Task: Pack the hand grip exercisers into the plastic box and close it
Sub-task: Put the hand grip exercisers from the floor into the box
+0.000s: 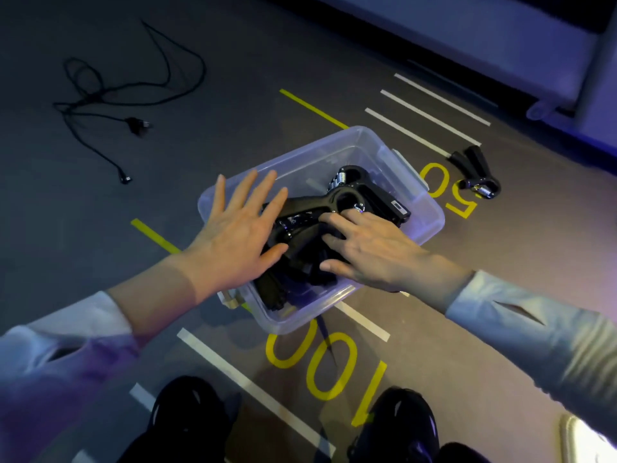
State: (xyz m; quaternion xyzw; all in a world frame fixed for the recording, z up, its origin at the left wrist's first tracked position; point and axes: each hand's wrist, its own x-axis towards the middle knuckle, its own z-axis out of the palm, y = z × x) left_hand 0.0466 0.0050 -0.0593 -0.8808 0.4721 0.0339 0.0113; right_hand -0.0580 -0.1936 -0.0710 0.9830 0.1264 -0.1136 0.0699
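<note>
A clear plastic box (424, 208) stands open on the grey floor, with no lid on it. Inside lie several black hand grip exercisers (354, 192) with metal springs, piled across each other. My left hand (240, 228) lies flat with spread fingers over the box's left side, touching the pile. My right hand (370, 245) rests on the exercisers at the box's near right, fingers bent down onto them. One more black exerciser (477, 172) lies on the floor to the right of the box, near the yellow "50".
A tangled black cable (100, 98) lies on the floor at far left. Yellow and white tape lines and the numbers "50" and "100" mark the floor. My black shoes (190, 416) are at the bottom. A pale wheeled unit (500, 45) stands at the back right.
</note>
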